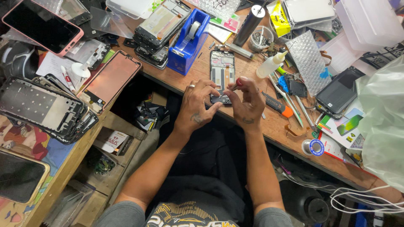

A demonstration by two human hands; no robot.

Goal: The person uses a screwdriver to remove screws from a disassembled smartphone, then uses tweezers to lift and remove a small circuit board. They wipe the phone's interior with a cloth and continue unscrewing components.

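A stripped phone frame (221, 69) lies on the wooden workbench (277, 126) in front of me. My left hand (198, 103), with a ring on one finger, rests its fingers on the frame's lower end and steadies it. My right hand (248, 103) is closed around a small screwdriver with a red cap (239, 82), held upright over the frame's lower edge. The screwdriver's tip is hidden behind my fingers.
A blue tape dispenser (189, 38) and stacked phone frames (162, 25) sit at the back left. A white glue bottle (271, 64), an orange-tipped cutter (277, 106), tweezers, a dark phone (338, 92) and a solder reel (313, 147) lie right. More phone shells (42, 107) crowd the left shelf.
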